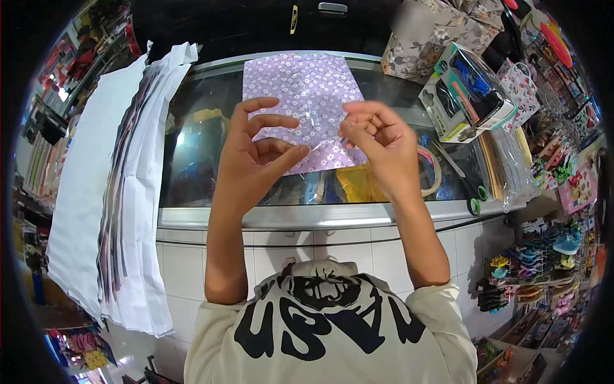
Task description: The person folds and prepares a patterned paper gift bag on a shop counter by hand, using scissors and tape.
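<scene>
Both hands were raised above the glass-topped table, a short strip of clear tape stretched between them. The left hand pinched one end between thumb and fingers, the right hand nipped the other. The tape's long axis ran left to right, roughly level. Beneath it lay a purple flowered sheet, its length running near to far. A tape roll and scissors lay to the right; white paper stacks hung at the left.
</scene>
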A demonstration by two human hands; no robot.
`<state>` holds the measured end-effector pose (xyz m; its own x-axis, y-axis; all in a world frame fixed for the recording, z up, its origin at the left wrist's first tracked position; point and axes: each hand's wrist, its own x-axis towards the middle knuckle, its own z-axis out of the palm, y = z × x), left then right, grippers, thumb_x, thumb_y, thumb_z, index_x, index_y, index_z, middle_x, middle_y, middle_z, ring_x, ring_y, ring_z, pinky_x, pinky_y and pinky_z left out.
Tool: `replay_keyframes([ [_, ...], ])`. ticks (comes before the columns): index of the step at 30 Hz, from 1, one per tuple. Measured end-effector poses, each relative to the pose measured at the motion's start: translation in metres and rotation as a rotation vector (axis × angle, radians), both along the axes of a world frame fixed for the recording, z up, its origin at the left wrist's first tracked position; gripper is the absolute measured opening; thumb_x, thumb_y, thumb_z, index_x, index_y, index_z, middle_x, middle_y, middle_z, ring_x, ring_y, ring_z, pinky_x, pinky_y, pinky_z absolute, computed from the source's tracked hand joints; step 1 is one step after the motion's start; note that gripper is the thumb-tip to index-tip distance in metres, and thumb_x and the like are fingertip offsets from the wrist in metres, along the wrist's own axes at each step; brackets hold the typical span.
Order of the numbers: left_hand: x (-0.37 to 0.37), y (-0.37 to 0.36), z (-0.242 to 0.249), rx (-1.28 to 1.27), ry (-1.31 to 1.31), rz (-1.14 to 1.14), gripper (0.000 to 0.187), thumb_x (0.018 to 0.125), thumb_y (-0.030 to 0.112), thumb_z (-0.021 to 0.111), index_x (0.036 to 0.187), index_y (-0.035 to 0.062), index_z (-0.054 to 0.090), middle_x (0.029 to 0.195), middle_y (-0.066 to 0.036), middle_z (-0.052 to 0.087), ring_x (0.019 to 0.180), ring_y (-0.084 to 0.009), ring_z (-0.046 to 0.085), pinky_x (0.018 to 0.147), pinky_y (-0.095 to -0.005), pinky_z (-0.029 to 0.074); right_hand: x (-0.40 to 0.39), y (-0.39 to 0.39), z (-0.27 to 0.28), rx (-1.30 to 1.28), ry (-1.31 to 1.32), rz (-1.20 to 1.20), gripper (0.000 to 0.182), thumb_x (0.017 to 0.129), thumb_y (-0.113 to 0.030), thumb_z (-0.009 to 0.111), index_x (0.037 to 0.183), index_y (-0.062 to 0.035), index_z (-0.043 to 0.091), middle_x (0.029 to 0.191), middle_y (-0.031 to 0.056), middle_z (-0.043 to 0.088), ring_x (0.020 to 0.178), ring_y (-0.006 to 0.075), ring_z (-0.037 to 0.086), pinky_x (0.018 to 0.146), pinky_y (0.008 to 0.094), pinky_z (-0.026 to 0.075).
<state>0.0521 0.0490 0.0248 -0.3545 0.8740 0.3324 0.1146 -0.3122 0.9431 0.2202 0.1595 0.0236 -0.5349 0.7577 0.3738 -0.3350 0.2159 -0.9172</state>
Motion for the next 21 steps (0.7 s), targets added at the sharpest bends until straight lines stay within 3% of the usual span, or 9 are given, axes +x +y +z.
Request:
replay_keyframes([
  [4,-0.01,0.006,-0.002,-0.179,0.132,-0.086,0.052,0.082,-0.002,0.072,0.126,0.0066,0.045,0.096,-0.008,0.064,0.085,-0.011,0.065,0.073,-0.0234,0.054,0.006,0.008,-0.012,-0.14,-0.111,0.046,0.017,0.091,-0.002,0.063,0.108,0.0012,0.061,0.094,0.0076,0.065,0.088,0.0152,0.067,0.073,0.026,0.055],
  [7,-0.017,0.014,-0.007,-0.213,0.189,-0.141,0.048,0.086,-0.002,0.068,0.127,0.0055,0.045,0.096,-0.007,0.061,0.088,-0.0102,0.063,0.076,-0.0234,0.055,0.009,0.004,-0.015,-0.234,-0.077,0.103,0.01,0.091,0.0,0.063,0.1,0.0014,0.061,0.094,0.0057,0.064,0.096,0.0147,0.067,0.079,0.0261,0.057],
  [10,-0.018,0.02,-0.015,-0.228,0.147,-0.14,0.046,0.087,-0.001,0.067,0.126,0.0059,0.046,0.095,-0.007,0.06,0.086,-0.0113,0.063,0.074,-0.0241,0.055,0.006,0.007,-0.022,-0.132,-0.123,0.052,0.007,0.091,-0.001,0.064,0.095,0.0027,0.061,0.095,0.0064,0.064,0.09,0.0137,0.067,0.079,0.0265,0.058],
  [18,-0.013,0.028,-0.01,-0.378,0.106,-0.057,0.046,0.086,-0.001,0.065,0.126,0.0056,0.044,0.089,-0.009,0.06,0.073,-0.013,0.064,0.061,-0.0248,0.054,0.0,0.015,-0.039,-0.093,-0.221,-0.015,0.008,0.087,0.0,0.066,0.093,0.0029,0.061,0.085,0.0051,0.066,0.074,0.0097,0.064,0.067,0.0227,0.054],
  [21,-0.02,0.033,-0.002,-0.451,0.144,-0.122,0.048,0.086,0.002,0.064,0.129,0.0031,0.042,0.094,-0.011,0.06,0.086,-0.0169,0.067,0.072,-0.0277,0.059,-0.002,0.018,-0.04,-0.058,-0.287,-0.05,0.007,0.085,0.001,0.066,0.09,0.003,0.062,0.084,0.0055,0.066,0.071,0.0097,0.064,0.064,0.0225,0.053],
])
